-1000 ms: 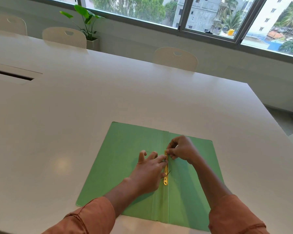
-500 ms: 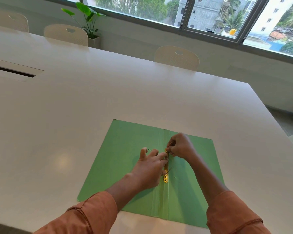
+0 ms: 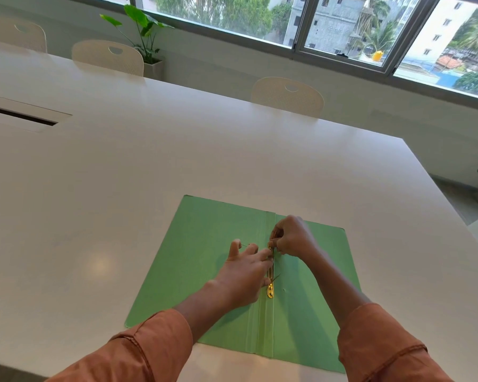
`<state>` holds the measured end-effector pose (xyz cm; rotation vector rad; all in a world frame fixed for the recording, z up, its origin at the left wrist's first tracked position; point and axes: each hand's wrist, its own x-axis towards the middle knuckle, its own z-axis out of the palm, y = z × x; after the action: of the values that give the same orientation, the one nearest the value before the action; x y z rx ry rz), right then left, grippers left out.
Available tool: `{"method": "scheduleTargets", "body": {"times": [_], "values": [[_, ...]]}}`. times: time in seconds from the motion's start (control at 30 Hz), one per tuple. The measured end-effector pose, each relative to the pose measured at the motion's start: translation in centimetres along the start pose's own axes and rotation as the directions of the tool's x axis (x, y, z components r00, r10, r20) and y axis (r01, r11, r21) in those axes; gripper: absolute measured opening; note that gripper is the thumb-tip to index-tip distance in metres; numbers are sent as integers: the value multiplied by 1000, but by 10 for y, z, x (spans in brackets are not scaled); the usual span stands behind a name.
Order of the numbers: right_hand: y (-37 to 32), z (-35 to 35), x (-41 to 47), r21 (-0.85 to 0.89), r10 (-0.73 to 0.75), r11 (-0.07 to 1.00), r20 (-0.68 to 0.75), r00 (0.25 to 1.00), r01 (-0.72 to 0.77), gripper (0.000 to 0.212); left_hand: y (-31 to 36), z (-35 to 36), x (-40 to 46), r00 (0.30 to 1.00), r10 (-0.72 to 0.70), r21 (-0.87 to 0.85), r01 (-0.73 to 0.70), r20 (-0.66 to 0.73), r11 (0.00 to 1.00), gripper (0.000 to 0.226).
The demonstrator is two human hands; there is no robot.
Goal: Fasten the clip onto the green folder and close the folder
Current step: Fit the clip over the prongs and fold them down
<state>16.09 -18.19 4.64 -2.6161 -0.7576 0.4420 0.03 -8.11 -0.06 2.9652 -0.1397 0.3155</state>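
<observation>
The gold clip [image 3: 270,282] lies along the spine of my open green folder [image 3: 199,260], at the table's [image 3: 122,175] 6 o'clock edge. My left hand [image 3: 246,274] presses flat beside it, fingers spread; my right hand [image 3: 294,237] pinches its 12 o'clock end.

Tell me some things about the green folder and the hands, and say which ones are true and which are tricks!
1. The green folder lies open and flat on the white table. True.
2. The gold clip sits along the folder's middle fold. True.
3. The left hand is up in the air, away from the folder. False: it rests on the folder, fingers at the clip.
4. The right hand works at the far end of the clip. True.
5. Papers are stacked inside the folder. False: none show.
</observation>
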Motion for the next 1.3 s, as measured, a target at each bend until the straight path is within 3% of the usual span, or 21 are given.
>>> {"method": "scheduleTargets", "body": {"times": [0.33,0.6,0.8,0.93,1.07,1.3], "values": [[-4,-4,2,-34,39,999,35,999,-38,20,0,2,1,999,24,20,-23,-29,1000,42],[-16,-3,5,-59,27,998,59,998,-23,7,-1,1,1,999,28,10,-28,-31,1000,42],[-8,-7,9,113,122,985,78,989,-130,13,-2,2,-1,999,32,10,-32,-31,999,44],[-5,-7,11,303,272,907,112,956,-294,20,-1,2,-1,999,31,23,-30,-31,999,44],[-3,-10,14,469,408,751,226,885,-466,27,-1,0,-1,999,30,36,-29,-22,999,44],[8,-7,22,449,507,639,365,781,-625,22,-1,-1,-2,999,34,44,-33,-19,998,43]]}}
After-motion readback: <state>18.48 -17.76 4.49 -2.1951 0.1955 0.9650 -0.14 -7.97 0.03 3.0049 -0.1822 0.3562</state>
